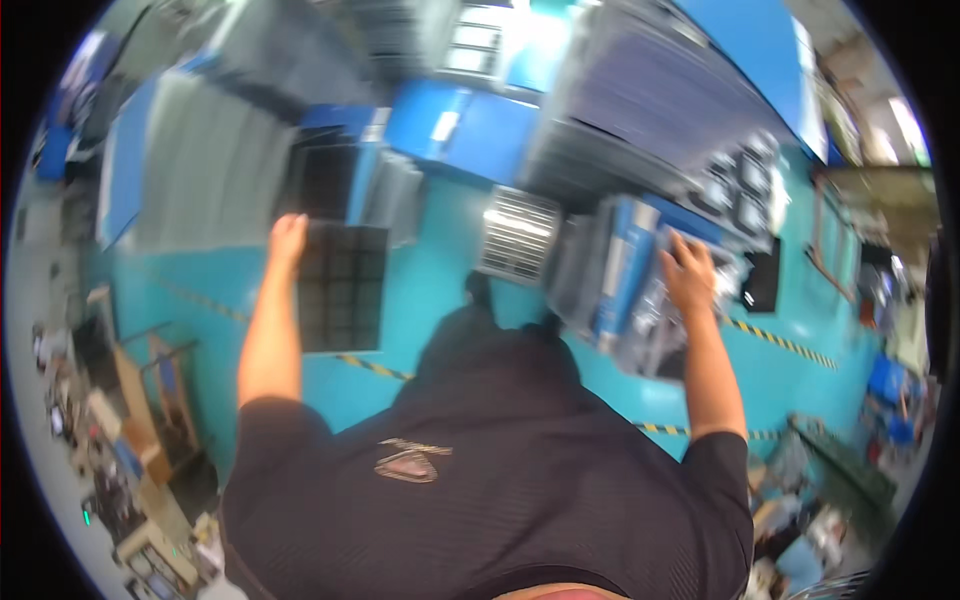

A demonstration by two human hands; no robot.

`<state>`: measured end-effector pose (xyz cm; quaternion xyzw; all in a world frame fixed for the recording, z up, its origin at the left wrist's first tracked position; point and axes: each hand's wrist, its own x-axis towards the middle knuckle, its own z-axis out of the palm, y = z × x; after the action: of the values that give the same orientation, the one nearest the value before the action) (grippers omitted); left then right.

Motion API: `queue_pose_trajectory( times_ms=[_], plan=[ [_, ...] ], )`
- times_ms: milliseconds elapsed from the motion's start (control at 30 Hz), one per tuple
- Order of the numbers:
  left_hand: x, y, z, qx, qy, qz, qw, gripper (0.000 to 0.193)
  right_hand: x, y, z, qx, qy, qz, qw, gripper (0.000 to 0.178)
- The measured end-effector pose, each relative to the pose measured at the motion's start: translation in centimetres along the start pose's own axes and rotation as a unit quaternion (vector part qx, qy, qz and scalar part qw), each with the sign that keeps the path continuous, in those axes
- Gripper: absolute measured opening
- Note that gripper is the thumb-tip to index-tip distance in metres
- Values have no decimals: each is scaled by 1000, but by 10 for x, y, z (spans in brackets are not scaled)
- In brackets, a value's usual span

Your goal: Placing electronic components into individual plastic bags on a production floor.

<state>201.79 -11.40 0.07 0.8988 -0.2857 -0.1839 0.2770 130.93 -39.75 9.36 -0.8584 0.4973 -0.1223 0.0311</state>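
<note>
My left hand [288, 236] is closed beside the upper left corner of a dark tray [343, 290] with a grid of square pockets. Whether its fingers grip that corner is hidden by blur. On the right, my right hand [690, 268] has its fingers apart, over a pile wrapped in clear plastic [648, 335]. It holds nothing that I can see. Against that pile, blue and grey sheets [617, 270] stand on edge. Between my hands, a pale slatted tray [519, 234] lies in front of my feet.
Tall stacks of grey trays [215, 165] rise at the far left, more stacks [640, 95] at the far right. Blue boxes [460, 128] stand between them. Yellow-black tape [785, 343] marks the turquoise floor [440, 230]. A wooden frame [160, 385] is at the left.
</note>
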Motion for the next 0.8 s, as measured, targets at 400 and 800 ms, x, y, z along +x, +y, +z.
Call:
queue_pose_trajectory(
  times_ms=[400, 800],
  plan=[
    [51, 1, -25, 160, -21, 24, 987, 67, 4, -13, 18, -42, 8, -25, 999, 41],
    [-198, 90, 154, 108, -486, 20, 867, 61, 14, 10, 13, 56, 27, -24, 998, 12]
  ],
)
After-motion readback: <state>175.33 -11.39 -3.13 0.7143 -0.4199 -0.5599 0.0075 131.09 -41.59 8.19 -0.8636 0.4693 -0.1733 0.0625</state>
